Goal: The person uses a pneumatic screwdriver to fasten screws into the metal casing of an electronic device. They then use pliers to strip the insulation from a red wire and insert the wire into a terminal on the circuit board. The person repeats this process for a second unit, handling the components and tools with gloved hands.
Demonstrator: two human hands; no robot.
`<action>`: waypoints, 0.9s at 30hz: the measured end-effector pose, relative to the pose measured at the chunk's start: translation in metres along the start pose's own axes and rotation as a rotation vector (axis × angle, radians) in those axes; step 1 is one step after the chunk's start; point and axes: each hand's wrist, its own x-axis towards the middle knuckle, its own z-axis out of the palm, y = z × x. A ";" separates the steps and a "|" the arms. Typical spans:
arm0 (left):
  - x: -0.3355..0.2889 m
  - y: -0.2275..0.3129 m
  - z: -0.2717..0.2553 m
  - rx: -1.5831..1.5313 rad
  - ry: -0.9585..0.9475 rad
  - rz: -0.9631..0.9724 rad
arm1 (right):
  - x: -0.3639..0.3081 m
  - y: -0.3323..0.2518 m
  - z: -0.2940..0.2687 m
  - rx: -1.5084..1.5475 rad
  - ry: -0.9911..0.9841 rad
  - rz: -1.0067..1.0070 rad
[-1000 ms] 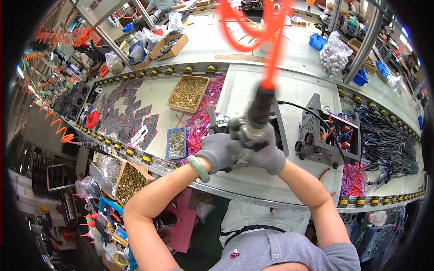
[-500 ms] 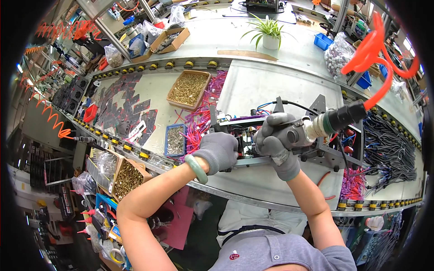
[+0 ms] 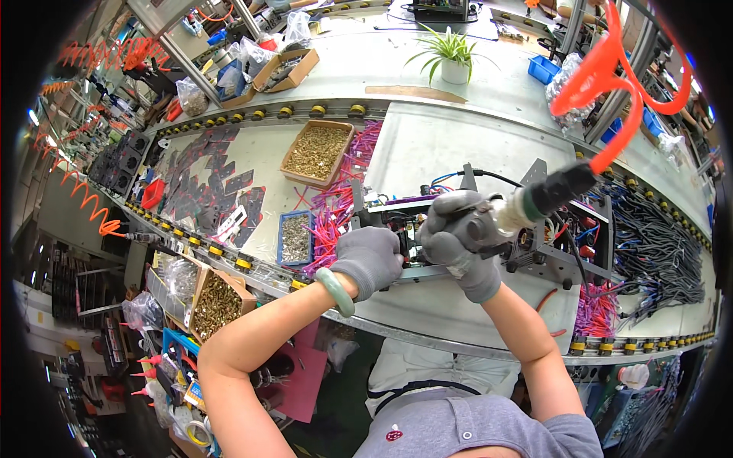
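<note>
An open dark metal chassis with wires and electronic parts inside lies on the bench in front of me. My right hand, in a grey glove, is wrapped round a pneumatic screwdriver held over the chassis. The tool's black rear end points up and right, joined to a red air hose. Its tip is hidden behind my fingers. At the chassis's near left corner, my gloved left hand is closed with fingers curled inward; what they grip is hidden. A pale green bangle circles that wrist.
Left of the chassis lie pink and purple wires, a blue tray of small screws and a tan box of brass-coloured parts. Black cables are heaped at right. A potted plant stands beyond the roller rail.
My right hand and the screwdriver have shifted slightly left, and the red hose has swung left with them. My left hand stays at the chassis corner, moved only slightly.
</note>
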 end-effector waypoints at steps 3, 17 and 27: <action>-0.003 -0.004 0.000 -0.021 0.053 0.078 | 0.008 -0.010 0.023 -0.344 -0.088 -0.010; -0.002 -0.020 0.009 0.010 0.257 0.323 | 0.023 -0.016 0.037 -0.478 -0.275 0.130; 0.010 -0.001 -0.009 0.167 0.086 0.169 | -0.016 -0.077 0.007 -0.086 -0.014 -0.126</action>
